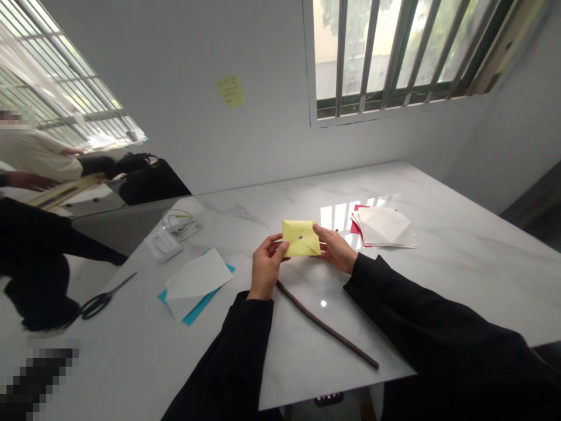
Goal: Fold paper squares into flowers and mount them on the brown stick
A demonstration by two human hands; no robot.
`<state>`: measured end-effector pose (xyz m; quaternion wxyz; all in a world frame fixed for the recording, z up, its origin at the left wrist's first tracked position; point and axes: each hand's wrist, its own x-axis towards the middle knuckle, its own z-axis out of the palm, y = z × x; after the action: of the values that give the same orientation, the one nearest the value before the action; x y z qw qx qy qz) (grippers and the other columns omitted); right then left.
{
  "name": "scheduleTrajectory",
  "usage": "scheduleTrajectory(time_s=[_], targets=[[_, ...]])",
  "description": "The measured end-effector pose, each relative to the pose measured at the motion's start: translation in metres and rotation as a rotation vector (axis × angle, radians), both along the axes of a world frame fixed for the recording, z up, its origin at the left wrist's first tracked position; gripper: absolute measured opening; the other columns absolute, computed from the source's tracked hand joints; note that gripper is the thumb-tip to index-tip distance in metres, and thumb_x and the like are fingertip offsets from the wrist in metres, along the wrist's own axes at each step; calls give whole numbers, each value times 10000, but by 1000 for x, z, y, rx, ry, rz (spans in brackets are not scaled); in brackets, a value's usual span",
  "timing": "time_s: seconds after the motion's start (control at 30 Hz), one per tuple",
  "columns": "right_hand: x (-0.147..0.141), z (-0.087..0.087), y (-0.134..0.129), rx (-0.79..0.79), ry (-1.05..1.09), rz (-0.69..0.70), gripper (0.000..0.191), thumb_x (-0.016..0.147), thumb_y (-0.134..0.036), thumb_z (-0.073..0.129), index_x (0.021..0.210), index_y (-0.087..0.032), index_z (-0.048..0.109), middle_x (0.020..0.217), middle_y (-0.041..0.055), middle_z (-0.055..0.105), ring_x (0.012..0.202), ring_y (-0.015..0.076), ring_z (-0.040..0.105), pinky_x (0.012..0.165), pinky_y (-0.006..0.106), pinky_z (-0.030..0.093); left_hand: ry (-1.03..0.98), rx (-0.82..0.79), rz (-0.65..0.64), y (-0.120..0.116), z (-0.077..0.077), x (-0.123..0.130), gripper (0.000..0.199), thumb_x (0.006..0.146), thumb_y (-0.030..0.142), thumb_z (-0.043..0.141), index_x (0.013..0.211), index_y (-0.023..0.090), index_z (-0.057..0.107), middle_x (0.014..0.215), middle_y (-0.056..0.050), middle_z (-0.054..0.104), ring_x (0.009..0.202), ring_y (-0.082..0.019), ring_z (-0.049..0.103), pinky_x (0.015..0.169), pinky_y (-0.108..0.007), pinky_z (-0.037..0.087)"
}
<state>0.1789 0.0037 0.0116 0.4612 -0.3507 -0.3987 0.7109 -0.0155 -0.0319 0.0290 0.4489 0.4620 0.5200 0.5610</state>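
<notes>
A small yellow envelope (294,238) with a round metal snap in its middle is held up over the table, flap side facing me. My left hand (266,263) grips its left edge, thumb in front and fingers behind. On the opposite edge my right hand (336,248) pinches it the same way, thumb near the upper right corner. Below the hands, a dark brown stick (326,327) lies slantwise on the white marbled table (298,356); its upper end reaches close to my left wrist.
White and blue sheets (201,283) lie at left, near black scissors (107,297), a white case (163,245) and a coiled cable (182,224). White and red envelopes (383,227) are stacked at right. A yellow note (231,92) sticks to the wall. Other people sit at far left.
</notes>
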Motion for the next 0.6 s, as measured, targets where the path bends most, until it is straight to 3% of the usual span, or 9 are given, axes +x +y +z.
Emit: scheduleTrajectory(time_s=[0.17, 0.3, 0.43, 0.6], targets=[[-1, -2, -2, 88, -25, 39, 515, 746, -535, 931, 1140, -242, 777, 1233, 82, 785, 1037, 223, 759, 789, 307, 639, 0, 5, -26, -1, 3, 2, 634, 723, 538, 894, 1196, 156, 712, 1022, -108, 802, 903, -225, 762, 752, -302, 603], [-3, -7, 1, 64, -20, -36, 521, 657, -462, 978, 1066, -197, 792, 1139, 98, 817, 985, 242, 775, 817, 344, 637, 18, 43, -52, 0, 4, 1, 636, 765, 578, 857, 1224, 159, 720, 1007, -103, 796, 862, -209, 747, 730, -291, 590], [2, -14, 8, 81, -21, -131, 533, 597, -408, 1006, 1032, -178, 801, 1106, 104, 833, 986, 265, 788, 928, 411, 636, 168, 148, 124, 4, 3, -8, 489, 841, 534, 773, 1162, 166, 748, 1029, -99, 775, 829, -181, 701, 709, -270, 556], [18, -23, 10, 92, -17, -154, 501, 665, -371, 984, 1093, -187, 798, 1176, 110, 826, 1038, 273, 795, 977, 426, 639, 511, 189, 335, 7, 3, -28, 288, 869, 282, 621, 1103, 192, 763, 1021, -86, 773, 848, -207, 690, 724, -289, 516]])
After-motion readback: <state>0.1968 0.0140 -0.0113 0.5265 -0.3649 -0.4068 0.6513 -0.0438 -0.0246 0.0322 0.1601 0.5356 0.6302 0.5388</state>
